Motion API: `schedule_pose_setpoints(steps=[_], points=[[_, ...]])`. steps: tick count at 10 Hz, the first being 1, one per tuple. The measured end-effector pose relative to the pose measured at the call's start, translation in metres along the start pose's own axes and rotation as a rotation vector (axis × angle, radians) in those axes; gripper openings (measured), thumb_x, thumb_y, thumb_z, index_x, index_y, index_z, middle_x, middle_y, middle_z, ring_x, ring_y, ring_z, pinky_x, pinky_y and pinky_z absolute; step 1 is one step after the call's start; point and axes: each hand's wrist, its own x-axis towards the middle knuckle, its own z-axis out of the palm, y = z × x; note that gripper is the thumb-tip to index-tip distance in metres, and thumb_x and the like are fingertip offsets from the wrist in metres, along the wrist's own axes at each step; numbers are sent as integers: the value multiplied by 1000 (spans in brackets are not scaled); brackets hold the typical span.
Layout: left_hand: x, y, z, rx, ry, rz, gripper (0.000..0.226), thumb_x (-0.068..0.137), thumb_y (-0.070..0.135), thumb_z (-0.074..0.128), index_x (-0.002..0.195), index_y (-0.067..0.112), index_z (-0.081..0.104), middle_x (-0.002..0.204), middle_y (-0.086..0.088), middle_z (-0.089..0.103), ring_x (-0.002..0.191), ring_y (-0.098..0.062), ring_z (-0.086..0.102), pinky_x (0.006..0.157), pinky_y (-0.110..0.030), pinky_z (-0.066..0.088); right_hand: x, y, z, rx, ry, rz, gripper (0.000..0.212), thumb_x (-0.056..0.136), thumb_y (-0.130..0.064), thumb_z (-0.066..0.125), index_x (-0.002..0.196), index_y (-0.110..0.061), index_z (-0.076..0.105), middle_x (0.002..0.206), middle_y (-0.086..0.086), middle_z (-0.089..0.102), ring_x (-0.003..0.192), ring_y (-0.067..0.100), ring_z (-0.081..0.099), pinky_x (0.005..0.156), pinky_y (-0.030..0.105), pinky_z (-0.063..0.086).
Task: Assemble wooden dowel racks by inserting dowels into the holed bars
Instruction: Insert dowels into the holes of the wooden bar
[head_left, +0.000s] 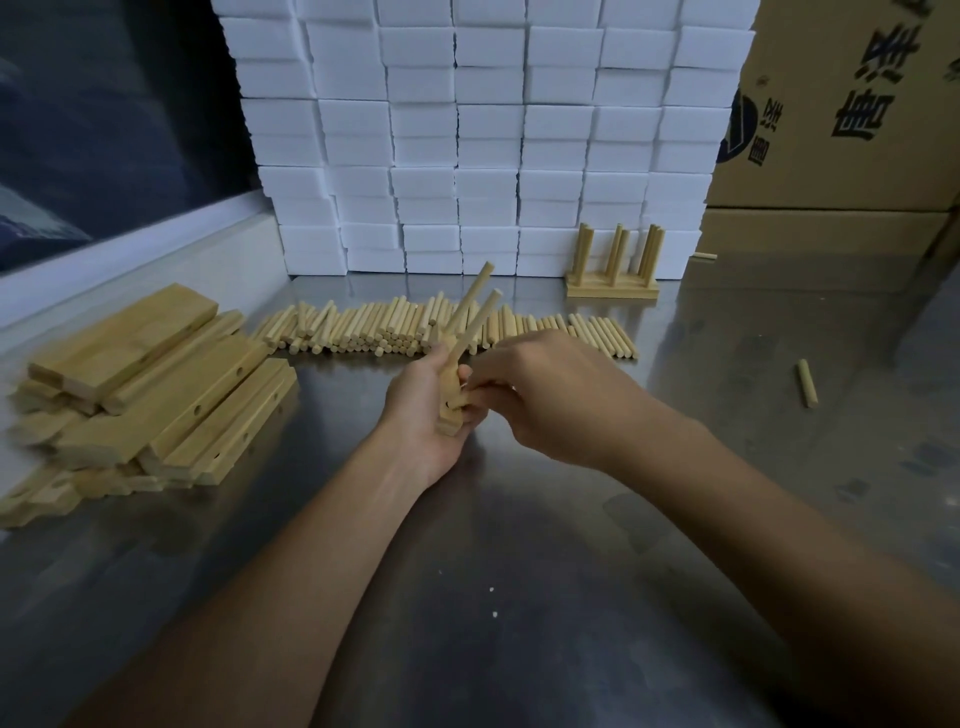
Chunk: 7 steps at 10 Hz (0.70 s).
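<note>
My left hand (421, 410) grips a holed wooden bar (450, 410) held on end above the steel table (519, 571). Two dowels (475, 306) stick out of the bar, slanting up and away from me. My right hand (550, 395) is at the bar's right side, its fingertips curled against the bar; whether they pinch a dowel is hidden. A long row of loose dowels (363, 327) lies on the table behind the hands. A pile of holed bars (156, 389) lies at the left.
A finished rack (613, 270) with upright dowels stands at the back right, in front of a wall of white foam blocks (467, 140). Single dowels lie at the right (807, 383) and far back (705, 256). Cardboard boxes (841, 104) stand at the right.
</note>
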Motion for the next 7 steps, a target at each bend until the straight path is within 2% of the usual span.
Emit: schedule_pose_setpoints(steps=[1, 2, 3, 4, 5, 6, 7], points=[[-4, -1, 1, -8, -37, 7, 32, 107, 21, 39, 88, 10, 62, 46, 1, 50, 35, -10, 44, 34, -17, 33, 4, -5, -7, -181, -6, -138, 6, 94, -17, 58, 97, -21, 62, 84, -7, 57, 83, 19, 55, 76, 32, 40], [-5, -1, 2, 16, -68, 30, 38, 108, 17, 33, 81, 10, 58, 45, 1, 47, 33, -8, 42, 34, -17, 36, 9, -10, -12, -353, -24, -262, 10, 89, -14, 58, 92, -21, 64, 89, -3, 65, 87, 23, 56, 72, 33, 33], [-4, -1, 0, 118, 9, 33, 29, 106, 20, 37, 82, 13, 52, 67, 0, 51, 45, -6, 51, 41, -17, 45, 14, -14, -16, -465, -65, -329, 13, 84, -9, 56, 85, -16, 66, 86, 2, 66, 85, 26, 57, 67, 34, 33], [-3, -2, 0, 129, 27, 39, 28, 106, 21, 38, 82, 14, 50, 73, -1, 49, 58, -9, 49, 44, -17, 45, 17, -15, -18, -526, -113, -350, 17, 85, -11, 52, 89, -17, 67, 86, 2, 65, 81, 26, 58, 57, 30, 35], [-7, -2, 4, 179, 20, 88, 32, 102, 3, 33, 75, 11, 47, 56, 0, 40, 45, -9, 39, 35, -19, 34, 20, -16, -23, -591, -160, -341, 17, 79, -14, 51, 85, -18, 66, 75, 0, 54, 64, 24, 45, 48, 24, 15], [-3, -4, 5, 146, 45, 123, 37, 94, -6, 34, 65, 15, 38, 50, -2, 26, 40, -14, 27, 37, -20, 22, 22, -18, -26, -561, -172, -331, 5, 73, -16, 52, 74, -18, 56, 67, 0, 43, 59, 25, 38, 52, 27, 24], [-2, -6, 6, 131, 92, 114, 29, 93, -4, 37, 71, 13, 45, 63, -5, 33, 56, -20, 34, 51, -29, 26, 23, -19, -24, -497, -156, -276, 25, 76, -21, 55, 61, -18, 34, 55, -1, 28, 50, 22, 29, 53, 27, 26]])
